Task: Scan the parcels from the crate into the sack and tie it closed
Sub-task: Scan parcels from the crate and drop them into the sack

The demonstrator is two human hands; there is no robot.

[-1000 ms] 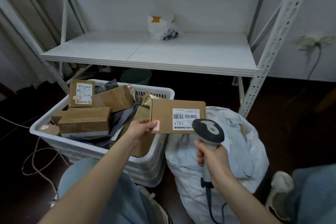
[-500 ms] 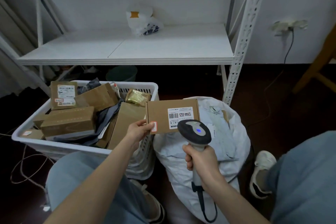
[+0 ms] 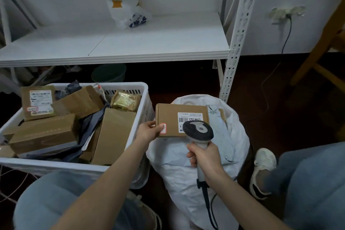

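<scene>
A: Since a second ago the cardboard parcel (image 3: pixel 169 117) has slid off the corner of the crate (image 3: pixel 130 85) and now hangs over the mouth of the sack (image 3: pixel 177 170). The blue lamp on the barcode scanner (image 3: pixel 198 130) has gone out.

B: Who holds what?

A: The left hand (image 3: pixel 149 132) pinches the parcel's left short end, thumb on top beside a red-edged sticker (image 3: pixel 163 128). The right hand (image 3: pixel 204 157) is wrapped round the scanner's handle. The scanner's head overlaps the parcel's near edge, partly covering the shipping label (image 3: pixel 189 116).

B: How does the box lie?

A: Label up, long axis running left to right across the sack, which sits directly beneath it. The crate stands just left of the sack, with many parcels left in it.

B: So the drop?

A: Likely straight down from the left hand. The scanner head may need to pull clear first.
</scene>
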